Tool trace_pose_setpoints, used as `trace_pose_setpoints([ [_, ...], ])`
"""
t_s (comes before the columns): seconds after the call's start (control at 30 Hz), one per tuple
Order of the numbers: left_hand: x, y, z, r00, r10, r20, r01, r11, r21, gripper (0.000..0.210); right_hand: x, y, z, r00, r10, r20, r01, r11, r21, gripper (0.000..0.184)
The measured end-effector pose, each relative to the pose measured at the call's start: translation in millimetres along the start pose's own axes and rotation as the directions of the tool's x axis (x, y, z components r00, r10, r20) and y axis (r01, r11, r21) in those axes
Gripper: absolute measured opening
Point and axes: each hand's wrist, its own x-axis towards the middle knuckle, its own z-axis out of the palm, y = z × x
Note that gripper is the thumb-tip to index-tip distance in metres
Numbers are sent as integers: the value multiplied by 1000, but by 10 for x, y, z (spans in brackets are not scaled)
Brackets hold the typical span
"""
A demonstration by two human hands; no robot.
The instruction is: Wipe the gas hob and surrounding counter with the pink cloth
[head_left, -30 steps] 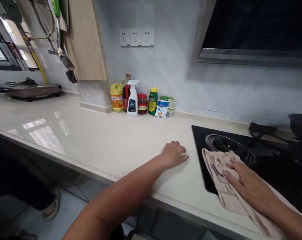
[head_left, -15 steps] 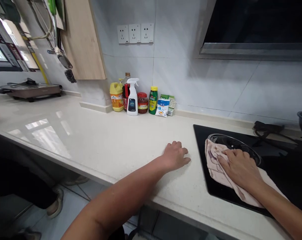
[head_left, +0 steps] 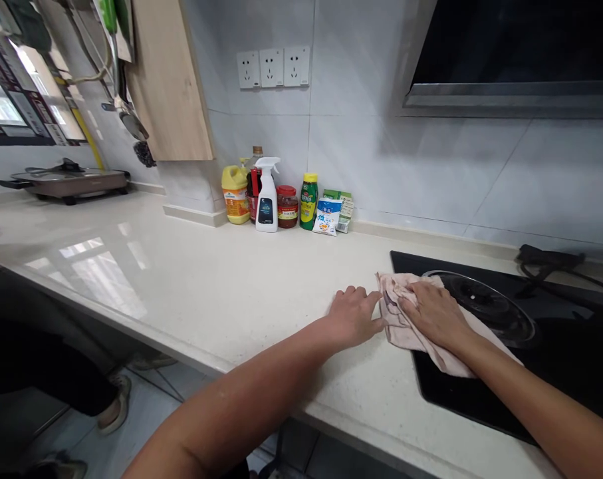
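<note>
A pale pink cloth (head_left: 405, 319) lies bunched across the left edge of the black cooktop (head_left: 485, 406) and onto the white counter (head_left: 221, 286). Pressed down on it is my right hand (head_left: 438, 316), its fingers over the folds. My left hand (head_left: 355, 316) rests on the counter just left of the cloth, thumb and fingers apart, holding nothing. The left thumb and fingertips come close to the cloth's edge; I cannot tell if they touch it. A round burner (head_left: 485, 306) shows behind my right hand.
Along the wall stand a white spray bottle (head_left: 266, 199), a yellow jug (head_left: 235, 193), a red-lidded jar (head_left: 287, 207), a green bottle (head_left: 308, 203) and a white packet (head_left: 327, 216). An electric pan (head_left: 76, 183) sits far left. Another person's leg and shoe (head_left: 116, 406) show below.
My right hand has slid the cloth leftward from the cooktop onto the counter's edge, next to my left hand. My left hand has barely moved. A person's hand has appeared at the far left.
</note>
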Motion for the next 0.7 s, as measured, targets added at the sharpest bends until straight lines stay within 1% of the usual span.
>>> trace_pose_setpoints([
  [0.1, -8, -3, 23, 1000, 2, -8, -2, 1000, -2, 56, 229, 0, 92, 999, 29, 43, -30, 999, 28, 51],
  [0.2, -23, -8, 50, 999, 27, -17, -27, 1000, 9, 52, 434, 46, 200, 998, 47, 50, -49, 998, 43, 53],
  [0.33, -35, -3, 80, 998, 60, -25, -59, 998, 35, 49, 707, 172, 369, 998, 35, 44, -37, 997, 64, 56],
  [0.43, -30, 0, 87, 998, 63, -16, -62, 997, 44, 47, 930, 287, 510, 998, 36, 50, -41, 995, 91, 61],
  [0.57, -16, -5, 63, 998, 57, 12, -58, 998, 32, 50, 1208, 400, 656, 992, 120, 51, -125, 983, 133, 67],
  [0.7, -21, -5, 26, 998, 52, 34, -53, 998, 33, 49, 1429, 485, 731, 974, 205, 100, -219, 964, 152, 68],
])
